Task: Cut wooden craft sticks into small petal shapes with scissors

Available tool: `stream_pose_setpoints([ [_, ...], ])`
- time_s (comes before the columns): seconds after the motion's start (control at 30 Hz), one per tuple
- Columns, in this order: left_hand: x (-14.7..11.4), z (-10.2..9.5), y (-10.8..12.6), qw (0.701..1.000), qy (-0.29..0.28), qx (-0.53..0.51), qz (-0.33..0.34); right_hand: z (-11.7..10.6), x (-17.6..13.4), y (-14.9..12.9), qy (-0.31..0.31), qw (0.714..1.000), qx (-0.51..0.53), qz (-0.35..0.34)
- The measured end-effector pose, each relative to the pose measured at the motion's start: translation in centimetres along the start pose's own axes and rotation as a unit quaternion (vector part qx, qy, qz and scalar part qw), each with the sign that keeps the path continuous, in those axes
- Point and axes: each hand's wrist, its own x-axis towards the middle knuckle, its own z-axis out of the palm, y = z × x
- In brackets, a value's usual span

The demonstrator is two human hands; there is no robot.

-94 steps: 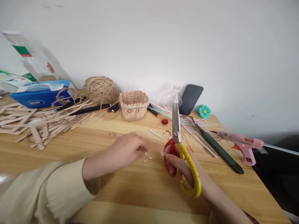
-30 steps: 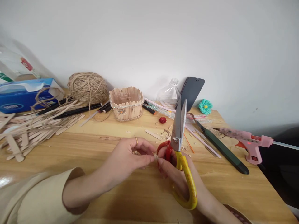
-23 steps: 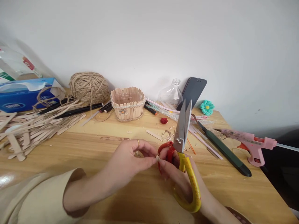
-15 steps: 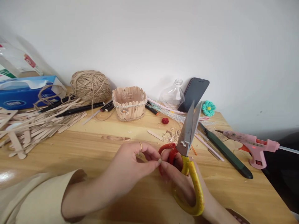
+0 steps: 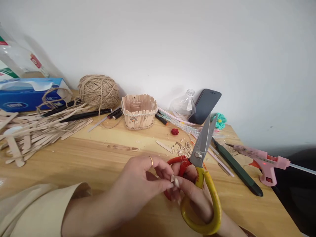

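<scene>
Small pale chip (image 5: 172,178) is resting between the fingertips of both hands, above the light wood-grain surface (image 5: 118,156). The left hand (image 5: 143,182) is pinching it between thumb and fingers. The right hand (image 5: 196,196) is holding steel-bladed scissors with red and yellow handles (image 5: 199,156); the blades are pointing upward, narrowly parted. Beyond the hands, pale curled shavings (image 5: 182,149) are lying near a dark red rose-shaped ornament (image 5: 175,131). Farther back, a rounded wooden-stick basket (image 5: 139,121) is standing beside a brown twine ball (image 5: 98,91).
</scene>
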Motion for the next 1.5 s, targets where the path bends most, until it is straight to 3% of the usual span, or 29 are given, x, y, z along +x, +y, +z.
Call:
stream_pose_setpoints([
  [0.4, 0.8, -0.5, 0.0, 0.999, -0.023, 0.005, 0.023, 0.0, 0.3, 0.3, 0.029, 0.997, -0.067, -0.014],
  [0.87, 1.7, -1.5, -0.3, 0.985, 0.033, 0.163, 0.043, -0.2, 1.2, -1.1, 0.023, 0.985, -0.169, 0.01],
  [0.97, 1.0, -1.2, 0.3, 0.964, 0.058, 0.245, 0.085, -0.4, 1.3, -1.5, 0.02, 0.981, -0.19, -0.005],
  [1.07, -2.0, -0.6, 0.5, 0.901, 0.151, 0.359, 0.193, -0.9, 1.4, -1.7, 0.011, 0.981, -0.191, -0.041],
  [1.1, -3.4, -0.5, 0.2, 0.882, 0.151, 0.39, 0.217, -1.0, 1.4, -1.7, 0.01, 0.981, -0.185, -0.055],
  [1.13, -5.0, -0.4, -0.6, 0.874, 0.082, 0.417, 0.234, -1.2, 1.4, -1.8, 0.011, 0.982, -0.178, -0.066],
  [1.17, -6.4, -0.4, -1.8, 0.861, -0.057, 0.449, 0.234, -1.3, 1.4, -1.8, 0.013, 0.983, -0.169, -0.075],
  [1.2, -7.7, -0.5, -3.4, 0.84, -0.136, 0.468, 0.238, -1.4, 1.4, -1.8, 0.014, 0.983, -0.161, -0.083],
  [1.27, -9.6, -0.9, -7.3, 0.809, -0.231, 0.499, 0.21, -1.5, 1.3, -1.7, 0.018, 0.984, -0.148, -0.093],
  [1.3, -10.1, -1.2, -9.4, 0.803, -0.252, 0.518, 0.155, -1.6, 1.3, -1.6, 0.021, 0.984, -0.145, -0.098],
  [1.37, -10.2, -1.8, -13.2, 0.799, -0.24, 0.549, 0.05, -1.6, 1.2, -1.5, 0.027, 0.984, -0.141, -0.105],
  [1.5, -9.1, -2.0, -17.8, 0.776, -0.202, 0.597, 0.014, -1.7, 1.0, -1.4, 0.032, 0.984, -0.137, -0.11],
])
